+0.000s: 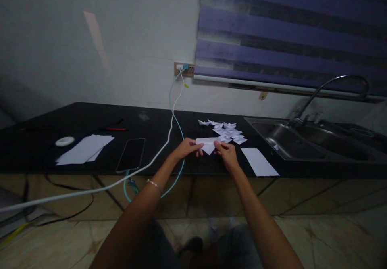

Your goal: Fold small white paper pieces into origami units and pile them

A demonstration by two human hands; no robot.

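Between my two hands is a folded white paper [208,144], straight along its upper edge and pointed toward me at the bottom. My left hand [188,148] pinches its left end, thumb on the near face. The right end is gripped by my right hand [226,152], also with the thumb in front. Just beyond the right hand lies a cluster of several small folded paper boats [228,132] on the black counter [157,124]. A flat white sheet [260,162] rests to the right of my right hand, near the counter's front edge.
On the left lie a stack of white paper [84,149], a phone [131,155], a red pen [116,129] and a white round object [65,141]. A white cable [157,154] and a teal cable [181,132] run from the wall outlet [184,69]. A sink [284,140] is at right.
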